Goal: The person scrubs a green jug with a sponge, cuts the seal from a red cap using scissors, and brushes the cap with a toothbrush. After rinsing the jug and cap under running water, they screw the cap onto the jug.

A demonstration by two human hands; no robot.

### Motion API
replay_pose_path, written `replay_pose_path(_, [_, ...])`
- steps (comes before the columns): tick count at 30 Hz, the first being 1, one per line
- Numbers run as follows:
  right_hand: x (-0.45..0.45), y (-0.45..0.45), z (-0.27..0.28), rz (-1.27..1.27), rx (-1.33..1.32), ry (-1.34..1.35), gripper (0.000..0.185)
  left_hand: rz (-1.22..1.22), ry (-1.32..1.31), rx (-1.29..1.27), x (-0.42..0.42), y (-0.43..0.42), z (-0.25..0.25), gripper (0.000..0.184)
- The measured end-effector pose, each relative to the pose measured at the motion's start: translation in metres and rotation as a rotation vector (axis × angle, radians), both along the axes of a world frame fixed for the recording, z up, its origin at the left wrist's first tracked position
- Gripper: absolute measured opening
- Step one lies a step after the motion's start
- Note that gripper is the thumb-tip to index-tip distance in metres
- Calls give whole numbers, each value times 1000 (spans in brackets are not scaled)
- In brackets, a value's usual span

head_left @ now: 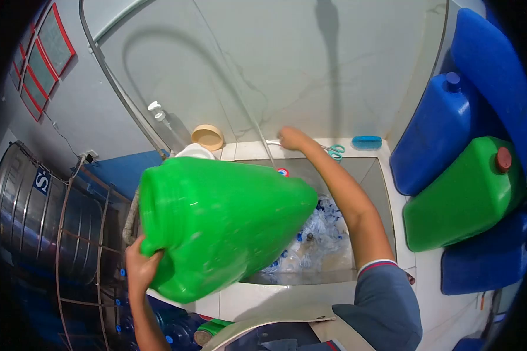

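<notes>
My left hand (141, 266) grips the handle of a big green plastic jerrycan (228, 225), tilted on its side over the near left part of the basin. Its rounded end points right, over the basin. My right hand (294, 139) is at the white ledge behind the basin, fingers curled; what they hold is hard to see. A thin white piece (272, 142) shows just left of those fingers. Right of the hand lie scissors (336, 152) with teal handles. Below, the basin (366, 187) holds water and several clear plastic bottles (319, 231) with blue caps.
Blue jerrycans (433, 134) and another green jerrycan (462, 202) with a red cap stand at right. A blue brush (366, 142) lies on the ledge. A pump bottle (158, 111) and round wooden-coloured container (207, 137) are at back left. A steel tank (41, 210) stands left.
</notes>
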State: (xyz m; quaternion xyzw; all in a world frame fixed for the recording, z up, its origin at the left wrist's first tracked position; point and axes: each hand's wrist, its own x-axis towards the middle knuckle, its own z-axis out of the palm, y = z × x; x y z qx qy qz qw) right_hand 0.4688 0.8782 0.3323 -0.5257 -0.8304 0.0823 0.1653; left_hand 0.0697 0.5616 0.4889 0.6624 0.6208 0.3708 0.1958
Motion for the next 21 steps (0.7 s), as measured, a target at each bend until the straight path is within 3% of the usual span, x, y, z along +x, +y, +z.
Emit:
replay_pose_path(1, [-11,-18,47,18,-187,105,23,-14,54,-41,13,8,-5,21])
replay_pose_path(3, [-30,-39,83,51,-422,490,20,-51,143,-185,45,25,-17,23])
replay_pose_path(6, [-45,-57,104,53,-662,557,16,-185,100,-176,75,51,-74,26])
replay_pose_path(8, [-51,-65,101,-7,-673,575,15,-252,97,-121,88,65,-110,27])
replay_pose_path(10, [-52,-67,96,-86,-717,656,12,-187,-204,-461,109,70,-127,21])
replay_pose_path(11, [-52,-71,96,-91,-714,649,12,-192,-211,-459,116,74,-137,21])
replay_pose_path(13, [-56,-79,94,-170,-761,626,11,-167,-536,-640,129,78,-152,11])
replay_pose_path(17, [-66,-82,82,-252,-815,731,19,-113,-829,-738,147,86,-178,9])
replay_pose_path(21, [-70,-78,71,-221,-879,751,12,-97,-968,-752,149,98,-183,7])
